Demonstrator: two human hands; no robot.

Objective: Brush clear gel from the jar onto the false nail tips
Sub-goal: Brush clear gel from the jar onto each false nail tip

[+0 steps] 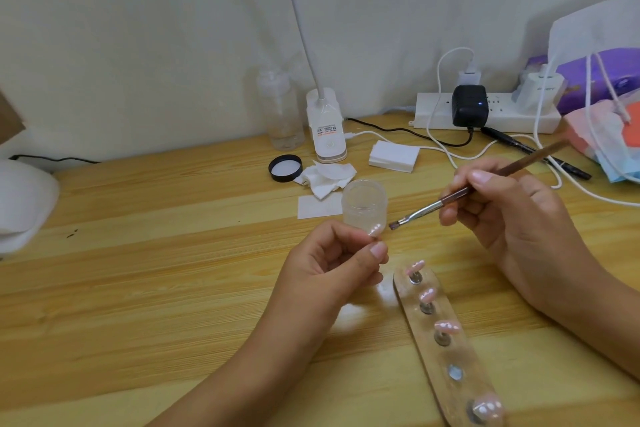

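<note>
Soft, even, fairly bright light falls on your wooden table point(138, 253), slightly yellow-green, with nothing blown out. Your left hand point(332, 263) and right hand point(512, 215) cast only faint, blurred shadows. Small glints sit on the nail tip point(479, 229) you pinch, on the ferrule of the brush point(420, 210) and on the nail tips point(446, 325) along the holder strip point(436, 357); a pale sheen lies on the wood beside it. The wide lens bows the table's back edge, and the white object point(20, 204) at the left border looks soft.

Wide table point(138, 253) left of the jar point(363, 204) lies open; cables point(443, 149) (and crumpled wipes point(329, 177)) crowd behind.
</note>
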